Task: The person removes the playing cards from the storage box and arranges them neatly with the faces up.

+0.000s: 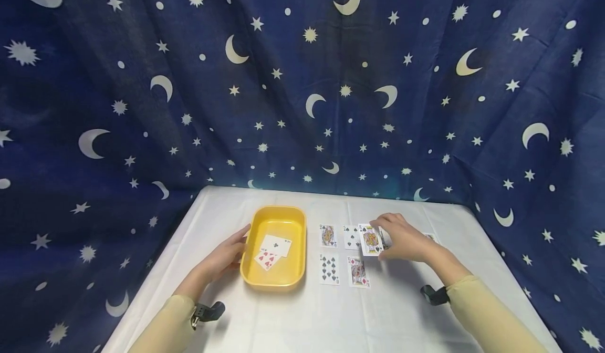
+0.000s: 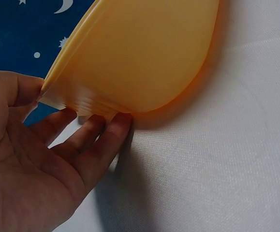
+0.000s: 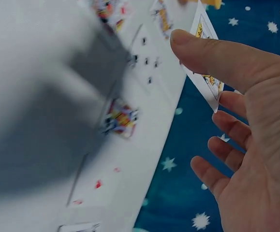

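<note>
- Head view: right hand (image 1: 402, 240) pinches king card (image 1: 368, 239) above table (image 1: 283, 321), toward far edge.
- Left hand (image 1: 224, 256), fingers spread, touches yellow tub (image 1: 283, 215), left of centre; two cards (image 1: 278, 245) inside.

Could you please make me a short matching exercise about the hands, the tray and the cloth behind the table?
1. Left hand
2. Right hand
3. Tray
4. Backdrop cloth

A. Dark blue, patterned
B. Holding a face card
C. Yellow, with two cards visible inside
D. Touching the tray from outside

Pairs: 1-D, 2-B, 3-C, 4-A
</note>
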{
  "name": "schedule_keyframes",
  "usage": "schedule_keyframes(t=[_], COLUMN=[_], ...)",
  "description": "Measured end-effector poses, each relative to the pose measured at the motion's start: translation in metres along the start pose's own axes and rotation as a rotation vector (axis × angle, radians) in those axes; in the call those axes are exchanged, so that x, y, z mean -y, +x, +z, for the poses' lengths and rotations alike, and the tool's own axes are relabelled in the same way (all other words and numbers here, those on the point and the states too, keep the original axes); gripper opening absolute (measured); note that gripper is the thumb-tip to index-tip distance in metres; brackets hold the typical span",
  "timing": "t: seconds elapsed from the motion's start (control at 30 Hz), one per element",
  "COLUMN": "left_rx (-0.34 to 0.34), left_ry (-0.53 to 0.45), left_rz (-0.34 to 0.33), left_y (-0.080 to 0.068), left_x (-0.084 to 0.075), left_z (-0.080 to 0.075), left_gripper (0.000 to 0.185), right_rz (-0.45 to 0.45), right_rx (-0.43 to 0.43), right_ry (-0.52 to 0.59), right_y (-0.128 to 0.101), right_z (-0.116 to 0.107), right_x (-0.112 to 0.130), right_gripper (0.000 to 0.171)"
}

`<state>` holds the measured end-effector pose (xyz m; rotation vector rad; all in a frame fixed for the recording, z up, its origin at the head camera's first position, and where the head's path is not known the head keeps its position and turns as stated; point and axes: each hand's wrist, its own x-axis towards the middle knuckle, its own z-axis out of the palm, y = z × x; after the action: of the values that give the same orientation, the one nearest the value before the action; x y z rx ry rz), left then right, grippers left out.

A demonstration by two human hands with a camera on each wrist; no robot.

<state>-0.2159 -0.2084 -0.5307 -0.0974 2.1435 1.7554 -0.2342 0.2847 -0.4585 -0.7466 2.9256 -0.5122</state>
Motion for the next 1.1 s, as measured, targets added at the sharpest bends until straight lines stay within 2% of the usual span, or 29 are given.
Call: schedule_keyframes(t=[0.3,0.57,0.77,1.1], left_rx=[-0.012,-0.01,0.005,0.028], left_ry=[0.009,0.001,-0.008,-0.036], left_rz=[0.001,-0.006,0.001,0.018], left_y=[-0.001,0.0,-0.001,-0.002], left_x=[-0.002,0.0,-0.001,-0.003], left_z=[0.001,0.0,-0.001,0.0], left_gripper=[0.065,0.066,0.066,0.066], right_rz=[0.05,0.074,0.12,0.13], right_rx=[0.016,0.036,0.072,0.086], right_ry=[-0.015,-0.014,0.015,0.04], right_y=[-0.025,-0.042,-0.048,-0.053], right_z=[0.014,0.03,0.04,0.051], right_x=[-0.022,-0.031,-0.035,-0.037], right_gripper=[0.088,0.088,0.089,0.089])
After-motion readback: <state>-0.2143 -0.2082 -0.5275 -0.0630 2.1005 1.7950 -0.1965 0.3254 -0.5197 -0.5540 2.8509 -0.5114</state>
